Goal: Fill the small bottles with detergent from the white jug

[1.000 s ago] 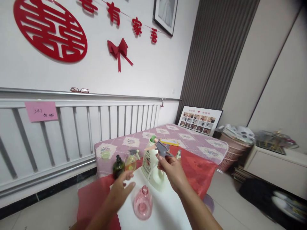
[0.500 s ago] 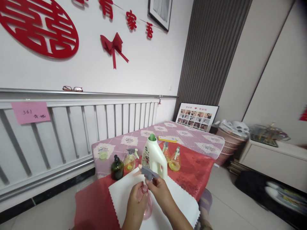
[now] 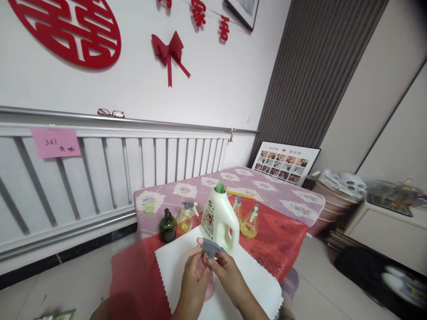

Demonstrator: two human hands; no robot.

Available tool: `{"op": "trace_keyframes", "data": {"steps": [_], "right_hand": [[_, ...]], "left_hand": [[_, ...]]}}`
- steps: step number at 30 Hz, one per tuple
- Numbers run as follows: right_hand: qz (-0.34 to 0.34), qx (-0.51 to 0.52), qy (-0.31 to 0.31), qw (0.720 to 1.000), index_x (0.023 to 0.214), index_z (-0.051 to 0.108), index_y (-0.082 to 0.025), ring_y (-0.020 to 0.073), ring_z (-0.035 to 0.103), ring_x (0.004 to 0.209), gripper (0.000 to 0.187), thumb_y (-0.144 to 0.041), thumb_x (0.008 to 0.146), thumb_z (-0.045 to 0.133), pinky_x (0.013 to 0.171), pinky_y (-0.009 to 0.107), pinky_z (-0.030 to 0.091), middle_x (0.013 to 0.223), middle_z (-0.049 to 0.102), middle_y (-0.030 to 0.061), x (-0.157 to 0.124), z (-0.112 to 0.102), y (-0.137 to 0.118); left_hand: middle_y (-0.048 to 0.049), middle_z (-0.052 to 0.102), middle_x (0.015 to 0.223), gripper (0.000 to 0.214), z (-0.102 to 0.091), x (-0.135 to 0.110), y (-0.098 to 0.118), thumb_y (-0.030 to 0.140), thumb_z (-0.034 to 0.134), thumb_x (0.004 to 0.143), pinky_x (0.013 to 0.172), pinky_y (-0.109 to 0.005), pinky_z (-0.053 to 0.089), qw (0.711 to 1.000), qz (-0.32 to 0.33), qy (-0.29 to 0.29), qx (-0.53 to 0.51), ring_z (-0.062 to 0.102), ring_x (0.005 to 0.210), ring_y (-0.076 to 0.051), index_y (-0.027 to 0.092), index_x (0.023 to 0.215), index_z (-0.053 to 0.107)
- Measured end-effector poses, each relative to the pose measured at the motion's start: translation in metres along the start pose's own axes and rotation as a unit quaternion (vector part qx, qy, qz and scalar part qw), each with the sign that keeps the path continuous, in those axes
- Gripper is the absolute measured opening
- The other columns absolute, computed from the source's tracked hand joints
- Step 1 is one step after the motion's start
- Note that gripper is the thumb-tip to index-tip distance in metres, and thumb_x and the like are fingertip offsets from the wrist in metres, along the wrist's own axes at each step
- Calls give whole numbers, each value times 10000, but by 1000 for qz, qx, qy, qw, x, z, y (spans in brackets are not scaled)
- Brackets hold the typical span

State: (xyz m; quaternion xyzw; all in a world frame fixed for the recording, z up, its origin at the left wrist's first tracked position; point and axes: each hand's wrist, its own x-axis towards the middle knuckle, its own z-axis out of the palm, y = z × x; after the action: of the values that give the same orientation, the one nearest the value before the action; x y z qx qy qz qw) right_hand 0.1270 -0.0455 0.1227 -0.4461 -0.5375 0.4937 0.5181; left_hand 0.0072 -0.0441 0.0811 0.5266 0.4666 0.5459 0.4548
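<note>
A pink spray bottle (image 3: 210, 288) stands on a white cloth (image 3: 253, 280) near the table's front. My left hand (image 3: 192, 276) is wrapped round the bottle's body. My right hand (image 3: 223, 269) pinches a grey trigger sprayer head (image 3: 211, 247) that sits on top of the bottle's neck. Just behind stands a white detergent jug with a green cap (image 3: 220, 218).
On the red tablecloth (image 3: 280, 240) stand a dark green pump bottle (image 3: 167, 226) and yellow spray bottles (image 3: 185, 218) (image 3: 249, 223). A pink patterned bed (image 3: 287, 198) lies behind, with a white radiator rail (image 3: 100, 169) at left. Baskets (image 3: 328, 209) and a low cabinet (image 3: 387, 226) are at right.
My right hand brought the grey sprayer head down from above the jug onto the pink bottle's neck. My left hand moved from the table to grip the bottle.
</note>
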Motion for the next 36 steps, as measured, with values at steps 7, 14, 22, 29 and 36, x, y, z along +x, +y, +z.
{"op": "trace_keyframes", "data": {"steps": [7, 14, 22, 29, 36], "right_hand": [[-4, -62, 42, 997, 906, 754, -214, 251, 679, 834, 390, -561, 728, 749, 821, 409, 528, 840, 755, 48, 5, -4, -18], [7, -134, 31, 990, 775, 748, -201, 219, 618, 718, 188, -373, 701, 765, 726, 368, 478, 727, 699, 12, 8, -1, -29], [16, -101, 0, 995, 892, 742, -199, 258, 684, 796, 364, -525, 730, 744, 758, 403, 536, 875, 757, 70, 1, -2, -9], [-9, -117, -1, 993, 918, 755, -225, 272, 659, 926, 350, -540, 773, 711, 815, 400, 528, 989, 708, 74, 3, -2, -5], [-25, -161, -23, 986, 907, 765, -245, 270, 647, 981, 193, -367, 775, 694, 836, 378, 504, 986, 687, 56, 3, -4, -6]], "left_hand": [[-134, 694, 1129, 265, -1, 0, -1, 221, 567, 807, 1036, -416, 462, 1000, 19, -3, 18, 631, 1113, -255, 177, 1049, 664], [-121, 703, 1132, 256, -1, 1, -4, 229, 568, 824, 1020, -415, 474, 1000, 22, -9, 17, 627, 1122, -256, 197, 1059, 666], [-161, 665, 1255, 348, 0, 4, -7, 271, 599, 805, 1109, -462, 406, 999, 12, 11, 30, 571, 1233, -301, 185, 1131, 686], [-148, 675, 1234, 319, 0, 3, -5, 249, 576, 813, 1096, -455, 425, 1000, 16, 8, 26, 581, 1221, -283, 194, 1107, 688], [-157, 692, 1218, 324, 3, 2, -15, 241, 627, 758, 1088, -465, 455, 1000, -11, 26, -11, 617, 1206, -310, 195, 1073, 687]]}}
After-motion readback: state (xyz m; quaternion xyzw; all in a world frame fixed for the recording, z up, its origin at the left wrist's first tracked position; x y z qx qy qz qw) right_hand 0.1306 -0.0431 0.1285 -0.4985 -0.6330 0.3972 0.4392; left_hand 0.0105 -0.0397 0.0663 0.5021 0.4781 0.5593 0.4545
